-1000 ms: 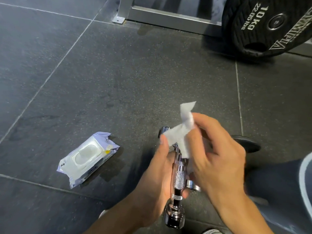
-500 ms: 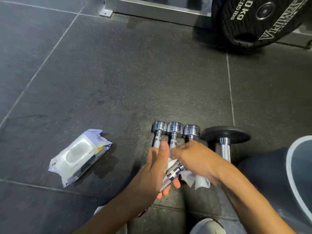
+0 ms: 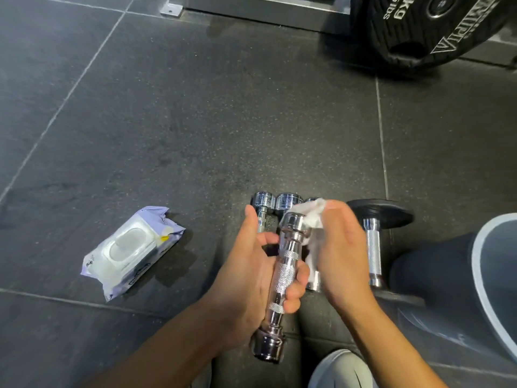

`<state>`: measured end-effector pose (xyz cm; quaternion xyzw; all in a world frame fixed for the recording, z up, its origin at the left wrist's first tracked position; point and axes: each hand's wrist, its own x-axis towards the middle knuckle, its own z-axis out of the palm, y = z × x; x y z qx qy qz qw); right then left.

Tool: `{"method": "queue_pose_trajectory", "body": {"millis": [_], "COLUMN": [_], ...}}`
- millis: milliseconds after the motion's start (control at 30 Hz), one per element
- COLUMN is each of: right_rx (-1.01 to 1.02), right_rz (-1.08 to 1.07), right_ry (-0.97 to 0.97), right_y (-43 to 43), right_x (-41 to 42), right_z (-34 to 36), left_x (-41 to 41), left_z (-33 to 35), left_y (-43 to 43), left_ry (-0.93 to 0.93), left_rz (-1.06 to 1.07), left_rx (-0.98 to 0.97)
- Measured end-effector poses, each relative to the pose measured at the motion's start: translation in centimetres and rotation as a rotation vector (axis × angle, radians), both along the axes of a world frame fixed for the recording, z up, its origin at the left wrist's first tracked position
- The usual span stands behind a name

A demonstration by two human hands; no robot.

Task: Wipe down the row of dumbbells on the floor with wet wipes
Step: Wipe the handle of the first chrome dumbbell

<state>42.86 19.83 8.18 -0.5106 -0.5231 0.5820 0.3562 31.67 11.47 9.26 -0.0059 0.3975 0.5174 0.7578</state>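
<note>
Dark speckled rubber floor tiles [image 3: 195, 121] with pale seams; a lilac wet-wipe pack [image 3: 131, 252] lies flat at left, lid closed, well apart from the hands. Left hand [image 3: 246, 278] grips a small chrome dumbbell [image 3: 282, 275] by its knurled handle, lifted and tilted, while right hand [image 3: 340, 256] presses a white wet wipe [image 3: 313, 214] against its upper head. More chrome dumbbells [image 3: 275, 201] lie side by side on the floor behind, a black-plated dumbbell [image 3: 377, 217] at right, and a black weight plate [image 3: 425, 29] leans on a metal frame [image 3: 265, 7] at top.

Glossy chrome dumbbell [image 3: 285, 271] (knurled handle); matt speckled rubber floor [image 3: 195, 121].
</note>
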Motion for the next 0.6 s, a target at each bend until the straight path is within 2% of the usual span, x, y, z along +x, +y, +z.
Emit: {"method": "queue_pose_trajectory", "body": {"millis": [67,133,200,300,333,600], "right_rx": [0.099,0.251,0.360,0.572,0.622,0.712], "right_rz": [-0.090,-0.045,0.175,0.677,0.771,0.955], "right_ry": [-0.093,-0.173,-0.184,-0.344,-0.371,-0.274], "right_y": [0.6,0.7,-0.2,-2.0,-2.3,-2.3], "right_x": [0.6,0.9,0.5,0.6,0.9,3.1], "right_z": [0.4,0.7,0.4,-1.0,-1.3,-0.1], "left_x": [0.0,-0.1,-0.4,-1.0,-1.4,-3.6], "left_z": [0.0,-0.3,-0.5,-0.2,-0.1,-0.4], "left_y": [-0.1,-0.3,-0.2,-0.1,-0.1,-0.3], "left_ry": [0.044,0.056,0.054,-0.008,-0.019,0.057], "left_rz": [0.067,0.079,0.070,0.122,0.125,0.205], "left_rx": [-0.025,-0.047,-0.053,-0.044,-0.045,-0.093]}}
